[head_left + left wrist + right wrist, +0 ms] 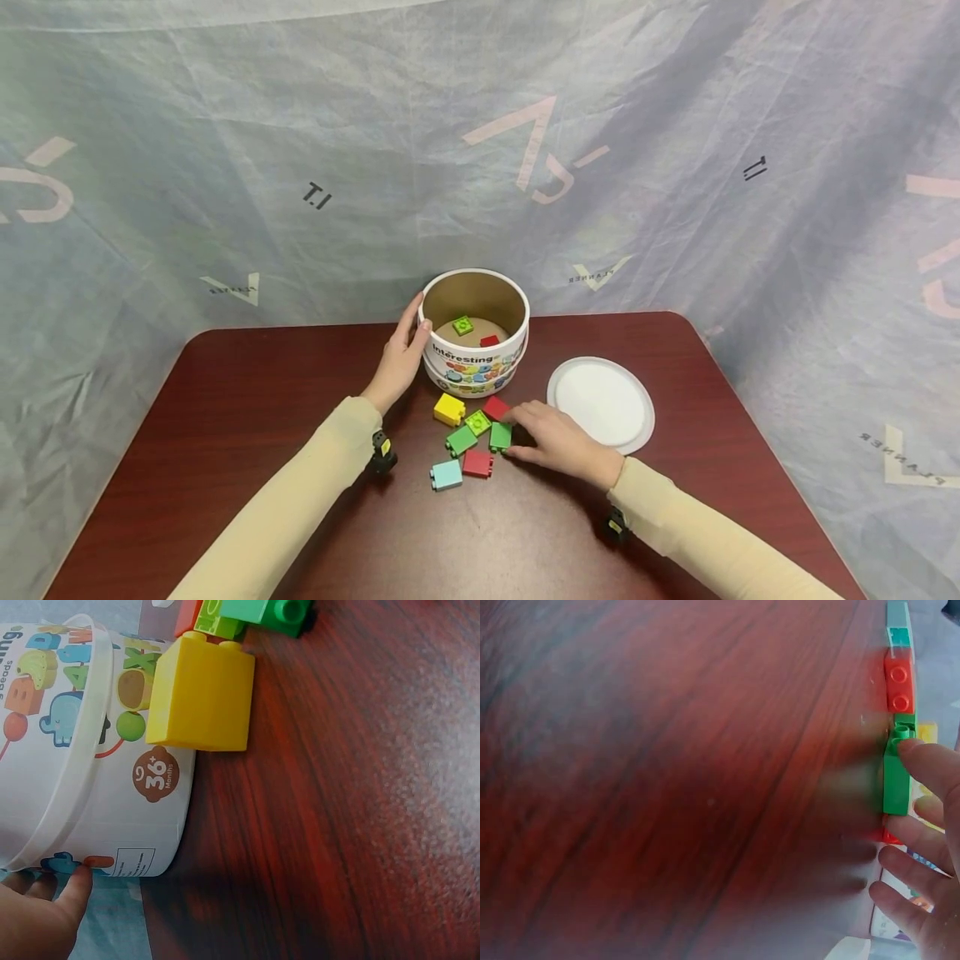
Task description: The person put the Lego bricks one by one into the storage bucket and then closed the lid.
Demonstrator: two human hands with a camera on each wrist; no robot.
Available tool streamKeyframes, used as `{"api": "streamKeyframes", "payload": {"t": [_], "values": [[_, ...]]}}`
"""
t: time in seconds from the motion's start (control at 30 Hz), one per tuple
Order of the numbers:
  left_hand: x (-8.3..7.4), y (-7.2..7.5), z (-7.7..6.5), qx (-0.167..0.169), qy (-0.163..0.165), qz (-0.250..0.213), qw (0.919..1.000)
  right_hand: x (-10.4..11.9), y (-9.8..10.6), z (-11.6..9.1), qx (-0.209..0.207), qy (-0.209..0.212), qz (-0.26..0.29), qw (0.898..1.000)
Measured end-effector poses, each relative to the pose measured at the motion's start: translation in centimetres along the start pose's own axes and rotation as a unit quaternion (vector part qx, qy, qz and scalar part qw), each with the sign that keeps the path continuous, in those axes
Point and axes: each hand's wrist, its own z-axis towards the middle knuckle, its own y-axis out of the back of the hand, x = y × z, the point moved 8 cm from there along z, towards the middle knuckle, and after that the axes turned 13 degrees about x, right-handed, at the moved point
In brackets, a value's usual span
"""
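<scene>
My left hand (400,362) rests against the left side of a white printed bucket (474,367), its fingers fairly straight on the outer wall. Inside the bucket lie a lime-green block (462,326) and a red block (490,341). In front of it, my right hand (558,439) pinches a green toy block (500,437) between thumb and forefinger, with the block still at table level; the right wrist view shows the thumb by the studded end of this green block (897,780). Close by are a red block (495,407) and another lime-green block (477,423).
Loose blocks lie before the bucket: yellow (448,409), a second green one (461,441), red (477,464) and light blue (446,475). A round white lid (602,404) lies flat to the right on the dark red table (270,392). Grey cloth (375,142) hangs behind.
</scene>
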Motion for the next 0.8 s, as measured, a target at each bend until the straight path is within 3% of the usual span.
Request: {"api": "streamKeyframes", "payload": {"t": [0.8], "values": [[-0.33, -0.05, 0.03, -0.005, 0.0, 0.008, 1.0, -0.3, 0.06, -0.02, -0.011, 0.022, 0.007, 1.0]]}}
